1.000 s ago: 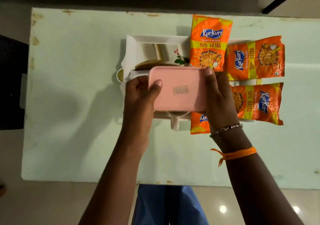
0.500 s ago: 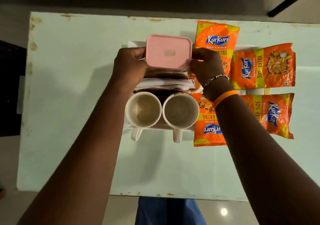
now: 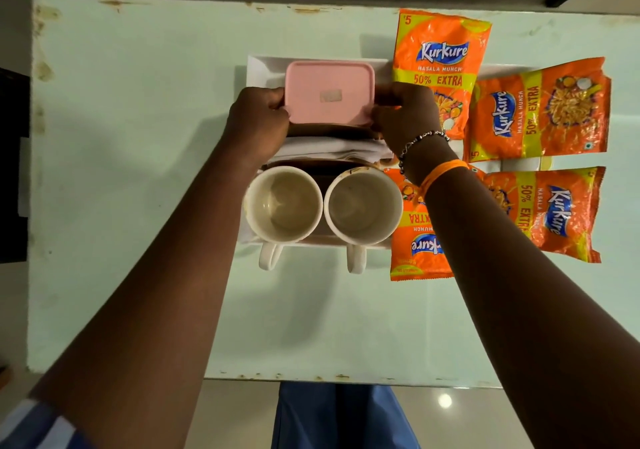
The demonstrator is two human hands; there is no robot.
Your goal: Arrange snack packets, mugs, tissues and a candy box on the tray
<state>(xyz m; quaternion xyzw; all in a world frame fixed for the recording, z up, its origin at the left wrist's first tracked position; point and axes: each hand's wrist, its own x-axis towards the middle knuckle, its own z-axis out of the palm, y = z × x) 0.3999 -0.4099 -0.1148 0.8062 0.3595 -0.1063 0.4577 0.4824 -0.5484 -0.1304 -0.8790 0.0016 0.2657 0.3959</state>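
A pink candy box [image 3: 329,92] sits at the far end of the white tray [image 3: 263,67]. My left hand [image 3: 258,119] grips its left side and my right hand [image 3: 403,116] its right side. Folded white tissues [image 3: 329,147] lie just behind the two cream mugs [image 3: 283,203] [image 3: 363,204], which stand side by side at the tray's near edge, handles pointing toward me. Several orange Kurkure snack packets lie on the right: one upright at the far end [image 3: 441,64], one sideways beside it [image 3: 540,112], one near right [image 3: 550,213], one partly under my right arm [image 3: 415,240].
The tray rests on a pale green table [image 3: 121,171] with chipped edges. A dark object [image 3: 12,164] stands off the table's left side. Floor and blue trousers [image 3: 339,414] show below the near edge.
Both hands carried the pink candy box away from me, from above the mugs to the tray's far end, uncovering the mugs. It now sits lower there than half a second ago.
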